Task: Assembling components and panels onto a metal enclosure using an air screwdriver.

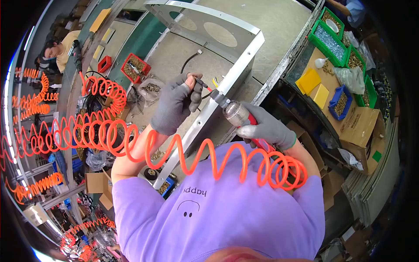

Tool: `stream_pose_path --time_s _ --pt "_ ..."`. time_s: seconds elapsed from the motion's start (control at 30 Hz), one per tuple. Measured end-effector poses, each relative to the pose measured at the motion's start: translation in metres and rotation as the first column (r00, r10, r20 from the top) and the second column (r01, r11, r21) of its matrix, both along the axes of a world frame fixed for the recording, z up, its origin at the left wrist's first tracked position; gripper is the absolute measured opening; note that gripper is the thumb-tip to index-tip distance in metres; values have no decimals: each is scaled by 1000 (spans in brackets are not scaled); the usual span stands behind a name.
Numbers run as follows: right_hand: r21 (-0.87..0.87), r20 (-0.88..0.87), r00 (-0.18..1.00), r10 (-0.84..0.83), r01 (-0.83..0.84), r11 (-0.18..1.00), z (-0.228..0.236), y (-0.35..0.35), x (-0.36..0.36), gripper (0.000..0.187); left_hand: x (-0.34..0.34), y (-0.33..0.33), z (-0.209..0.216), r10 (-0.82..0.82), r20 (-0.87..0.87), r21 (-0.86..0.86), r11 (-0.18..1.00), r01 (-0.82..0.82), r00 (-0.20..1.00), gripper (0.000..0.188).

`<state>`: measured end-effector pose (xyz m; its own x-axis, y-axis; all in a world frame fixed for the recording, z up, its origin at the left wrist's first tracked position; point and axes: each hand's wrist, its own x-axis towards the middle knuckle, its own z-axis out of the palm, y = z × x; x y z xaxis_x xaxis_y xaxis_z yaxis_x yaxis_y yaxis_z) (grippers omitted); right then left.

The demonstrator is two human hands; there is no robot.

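Observation:
My right hand [268, 129], in a grey glove, grips a pneumatic screwdriver [237, 113] with a silver body and a red handle. Its nose points up and left, over the edge of a pale metal frame [238, 72]. My left hand [174, 105], gloved with a bare fingertip showing, is closed in a pinch at the end of a thin dark and red shaft [208, 89] in line with that nose. Whether a small part sits between those fingers is hidden. An orange coiled air hose [214, 163] runs across my front toward the tool.
Red bins of small brass-coloured fasteners [134, 68] stand left of the frame. At right, green bins [329, 43], a blue bin [340, 102], yellow pads [307, 81] and a cardboard box [360, 126] crowd a bench. A black cable [190, 59] lies inside the frame. Another person [65, 50] is far left.

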<state>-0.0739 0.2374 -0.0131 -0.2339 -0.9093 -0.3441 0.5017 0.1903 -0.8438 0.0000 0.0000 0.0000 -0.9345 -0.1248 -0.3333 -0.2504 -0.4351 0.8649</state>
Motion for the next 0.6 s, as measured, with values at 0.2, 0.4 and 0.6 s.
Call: stream_pose_path --time_s 0.2,0.4,0.6 --pt "8 12 999 -44 44 999 2 -5 4 49 1 -2 2 20 -47 1 1000 -20 999 28" --pt "18 41 998 -43 42 999 -5 -7 6 47 -2 2 6 18 -11 -94 995 -19 1000 25" --pt "-35 97 994 -57 61 998 -2 -10 7 39 -4 -20 -12 44 -97 -49 998 -49 994 43"
